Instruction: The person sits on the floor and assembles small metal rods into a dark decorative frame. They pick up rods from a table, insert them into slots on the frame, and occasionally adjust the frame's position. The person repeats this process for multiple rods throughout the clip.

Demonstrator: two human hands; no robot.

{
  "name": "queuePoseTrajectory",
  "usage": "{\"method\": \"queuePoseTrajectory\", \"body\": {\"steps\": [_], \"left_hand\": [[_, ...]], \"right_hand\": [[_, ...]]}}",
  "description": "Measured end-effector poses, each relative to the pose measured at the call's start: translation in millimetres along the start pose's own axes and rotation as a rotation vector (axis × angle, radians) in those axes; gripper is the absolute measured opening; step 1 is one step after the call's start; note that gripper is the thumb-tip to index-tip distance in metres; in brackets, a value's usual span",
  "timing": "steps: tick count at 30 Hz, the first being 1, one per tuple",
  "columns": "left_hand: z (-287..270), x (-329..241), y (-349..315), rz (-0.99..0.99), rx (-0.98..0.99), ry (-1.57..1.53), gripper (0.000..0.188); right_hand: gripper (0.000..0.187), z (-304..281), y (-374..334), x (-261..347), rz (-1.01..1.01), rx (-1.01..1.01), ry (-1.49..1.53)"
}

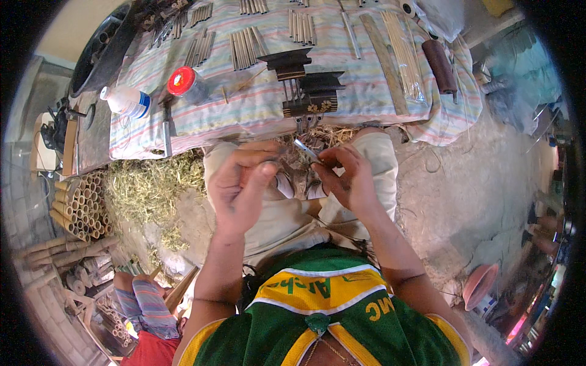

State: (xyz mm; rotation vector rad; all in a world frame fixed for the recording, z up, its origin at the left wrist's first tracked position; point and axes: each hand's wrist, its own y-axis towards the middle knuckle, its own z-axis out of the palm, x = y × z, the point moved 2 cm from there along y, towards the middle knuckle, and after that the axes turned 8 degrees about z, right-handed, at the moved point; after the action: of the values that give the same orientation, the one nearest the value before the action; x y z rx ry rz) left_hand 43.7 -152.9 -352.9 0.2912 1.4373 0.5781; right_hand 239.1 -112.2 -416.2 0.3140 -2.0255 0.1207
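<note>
Above my lap, my right hand (345, 174) pinches a short, slim silvery tube (303, 148) between thumb and fingers, its free end tilted up and to the left. Across from it hovers my left hand (241, 183), slightly blurred, with its thumb apart from the stretched fingers. I make out nothing held in it. Just beyond both hands, at the near table edge, sits a dark wooden stand with a gold floral pattern (310, 107) and thin metal rods. Behind it are dark, channel-shaped blocks (285, 63).
A striped cloth (207, 119) covers the table, bearing several groups of slim tubes (245, 49), a red-lidded jar (183, 82), a white bottle (125, 101), thin sticks (403, 58) and a brown cylinder (438, 67). Shavings (152, 189) and stacked bamboo (79, 204) lie left; another person (149, 311) sits lower left.
</note>
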Motion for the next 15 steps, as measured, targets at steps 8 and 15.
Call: {"method": "queuePoseTrajectory", "body": {"steps": [8,15], "left_hand": [[-25.1,-0.8,-12.1,-0.458,-0.04,-0.414,0.01],[-40.2,11.7,-30.9,-0.545,0.281,0.389,0.012]], "right_hand": [[0.041,-8.2,54.8,-13.2,-0.162,-0.329,-0.152],[0.048,-3.2,95.3,-38.9,-0.144,-0.296,0.166]]}}
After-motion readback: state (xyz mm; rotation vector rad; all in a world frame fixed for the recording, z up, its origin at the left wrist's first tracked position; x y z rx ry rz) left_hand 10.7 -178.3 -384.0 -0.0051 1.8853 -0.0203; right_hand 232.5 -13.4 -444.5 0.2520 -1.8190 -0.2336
